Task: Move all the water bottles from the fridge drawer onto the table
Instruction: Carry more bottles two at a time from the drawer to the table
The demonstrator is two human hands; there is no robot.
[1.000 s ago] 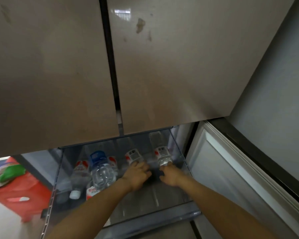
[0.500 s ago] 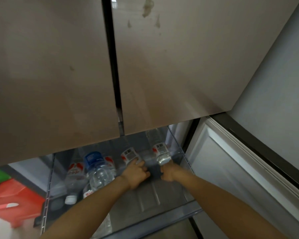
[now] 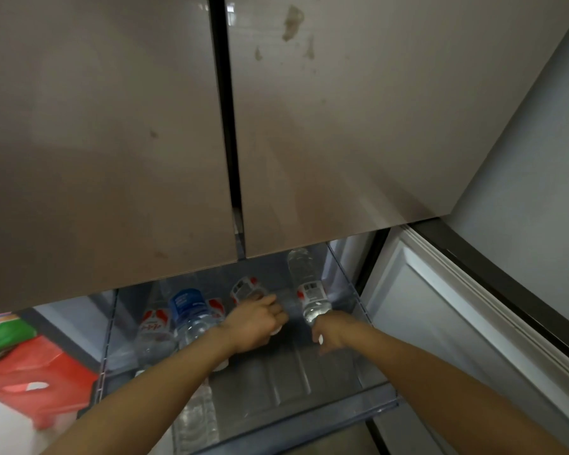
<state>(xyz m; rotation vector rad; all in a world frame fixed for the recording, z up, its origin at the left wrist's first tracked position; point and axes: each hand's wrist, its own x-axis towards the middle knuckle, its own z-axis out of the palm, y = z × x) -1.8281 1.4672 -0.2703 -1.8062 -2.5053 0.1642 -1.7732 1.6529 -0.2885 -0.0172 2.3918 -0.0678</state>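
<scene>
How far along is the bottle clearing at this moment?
Done: the drawer is open; delivered bottles, if any, are out of view. In hand: the left hand grips the middle bottle, the right hand the right bottle. Left: both lifts, plus the blue-label bottle, the red-label bottle and a fifth bottle near the drawer's front.

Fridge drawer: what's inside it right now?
Water bottles: red-label bottle, blue-label bottle, middle bottle in the left hand, right bottle in the right hand. The fridge doors hide the rear.
</scene>
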